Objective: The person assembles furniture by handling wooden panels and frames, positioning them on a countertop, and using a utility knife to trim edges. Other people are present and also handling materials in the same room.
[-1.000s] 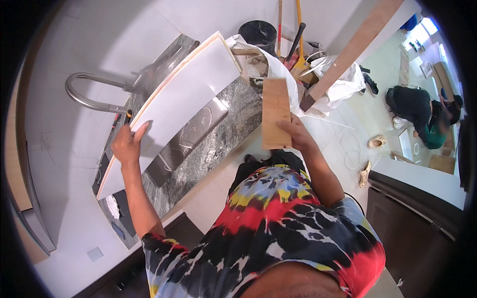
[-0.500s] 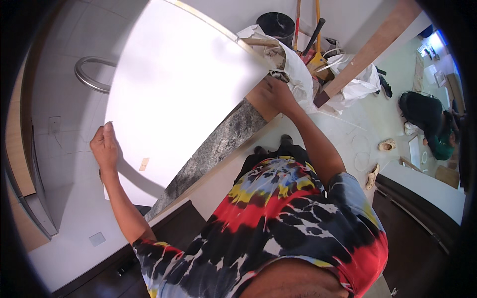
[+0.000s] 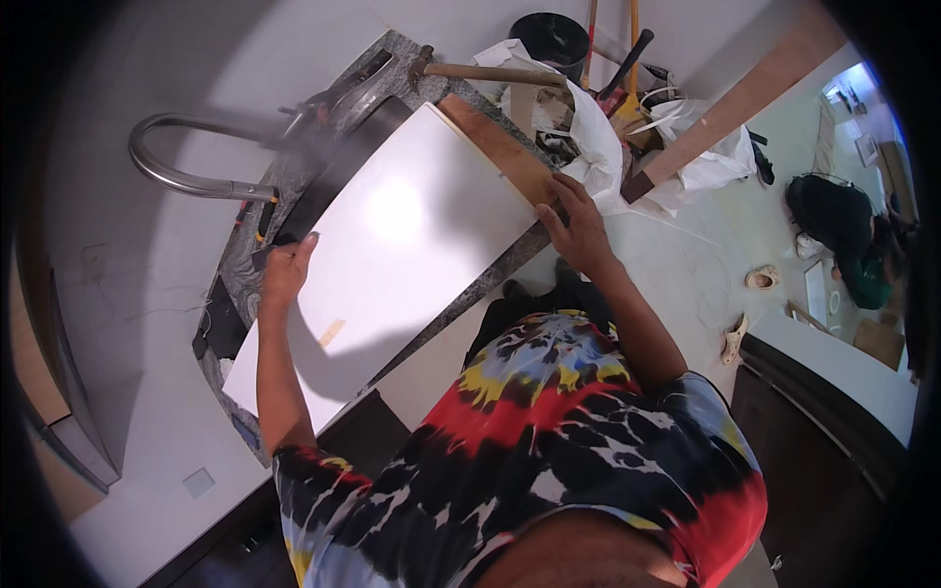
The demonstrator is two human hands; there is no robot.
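A white panel (image 3: 412, 235), with a small tan strip of tape near its lower end, lies slanted over a grey mottled stone countertop (image 3: 490, 271). My left hand (image 3: 286, 269) is closed on the panel's left edge, thumb on top. At the panel's far right end my right hand (image 3: 580, 227) rests over the corner and the end of a brown wooden board (image 3: 495, 147), thumb and fingers apart. That board lies beneath the panel's far edge. A dark sink area (image 3: 358, 152) shows beyond the panel.
A curved metal faucet (image 3: 167, 181) stands at left, partly blurred. A hammer (image 3: 495, 74) lies at the far side. A black bucket (image 3: 549, 44), white sacks (image 3: 593, 137) and a leaning wooden plank (image 3: 730, 108) are at the right. Another person (image 3: 838, 230) crouches far right.
The panel has come down and tilted flatter, uncovering the hammer, the wooden board and the countertop behind. My left hand moved right with it; my right hand shifted slightly right and nearer, its fingers now spread.
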